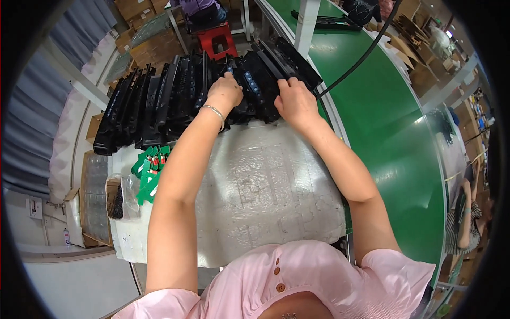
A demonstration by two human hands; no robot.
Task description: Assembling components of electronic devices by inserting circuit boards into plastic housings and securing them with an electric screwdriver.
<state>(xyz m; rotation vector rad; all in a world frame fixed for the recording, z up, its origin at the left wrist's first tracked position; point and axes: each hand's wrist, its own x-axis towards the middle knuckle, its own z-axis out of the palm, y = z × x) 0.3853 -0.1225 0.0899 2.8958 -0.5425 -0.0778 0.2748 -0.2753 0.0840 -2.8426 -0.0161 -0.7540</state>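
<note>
A row of long black plastic housings (175, 95) stands packed on edge along the far side of the table. My left hand (226, 91), a bracelet at its wrist, reaches into the middle of the row. Its fingers are closed on the upper edge of one black housing, with the fingertips partly hidden. To its right, my right hand (297, 102) has its fingers curled over the near end of another black housing (281, 61) at the row's right end. Blue spots show on the housings between my hands.
Green circuit boards (149, 178) lie in a pile left of my left forearm, beside a small box of dark pieces (115, 199). Clear wrap covers the table (265, 181). A green conveyor belt (377, 138) runs along the right. Beyond the row stands a red stool (216, 41) with a seated person.
</note>
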